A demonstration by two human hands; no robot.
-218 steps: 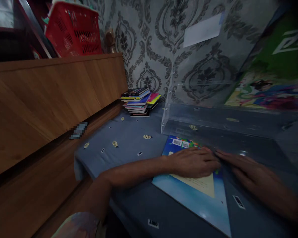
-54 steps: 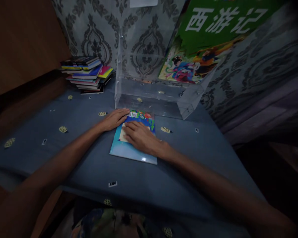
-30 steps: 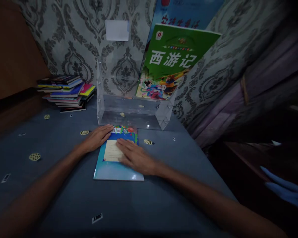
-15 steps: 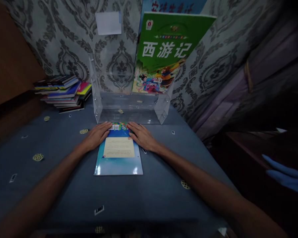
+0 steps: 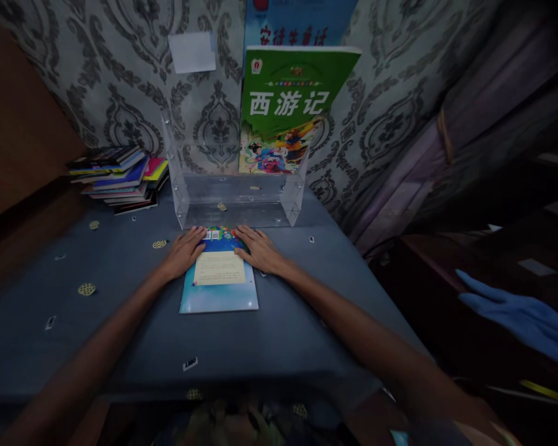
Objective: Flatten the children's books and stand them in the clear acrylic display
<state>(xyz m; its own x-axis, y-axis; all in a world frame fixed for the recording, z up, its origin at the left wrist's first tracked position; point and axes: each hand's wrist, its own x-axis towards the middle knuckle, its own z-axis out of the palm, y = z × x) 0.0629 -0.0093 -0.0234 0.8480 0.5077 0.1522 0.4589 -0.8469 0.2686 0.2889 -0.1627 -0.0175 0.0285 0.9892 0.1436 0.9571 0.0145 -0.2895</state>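
A thin blue book (image 5: 223, 298) lies flat on the table, with a cream text panel and a barcode at its far end. My left hand (image 5: 185, 251) rests flat over its far left corner, fingers stretched forward. On the opposite corner lies my right hand (image 5: 259, 249), palm down with fingers extended and thumb pointing inward. Neither hand grips the book. Just beyond the fingertips stands a clear acrylic rack (image 5: 235, 214). A green book with Chinese characters (image 5: 286, 102) leans upright in it, partly covering a blue book (image 5: 302, 18) behind.
A stack of books (image 5: 123, 176) sits at the back left of the patterned grey-blue tablecloth (image 5: 134, 328). A white paper (image 5: 193, 52) hangs on the wallpaper. To the right are a tied curtain (image 5: 409, 179) and a blue glove (image 5: 521, 316) beside the table.
The view has shifted, so the books and rack appear slightly left, and more of the blue glove shows at right. Both hands stay flat on the book's far corners.
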